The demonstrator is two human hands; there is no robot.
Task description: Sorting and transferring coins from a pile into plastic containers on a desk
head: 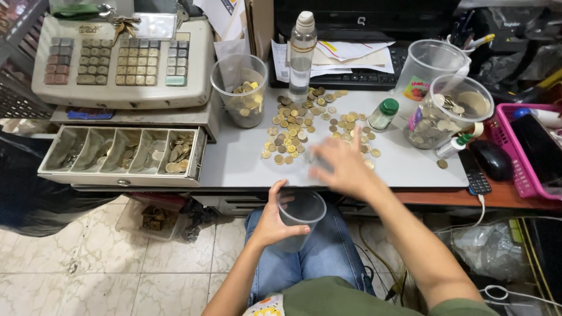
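Observation:
My left hand (273,221) grips a clear plastic cup (301,214) held just below the front edge of the grey tabletop (234,161), over my lap. Above that edge my right hand (342,165) is blurred, fingers spread, palm down beside a spread of gold-coloured coins (304,126). Whether any coin is under the hand cannot be told. The coins lie loose in the middle of the tabletop, beyond my right hand.
A cash register (120,61) with an open coin drawer (120,153) is at the left. A cup of coins (241,90), a clear bottle (301,52), a small green-lidded jar (384,114), two more cups (451,111) and a pink basket (527,152) stand around.

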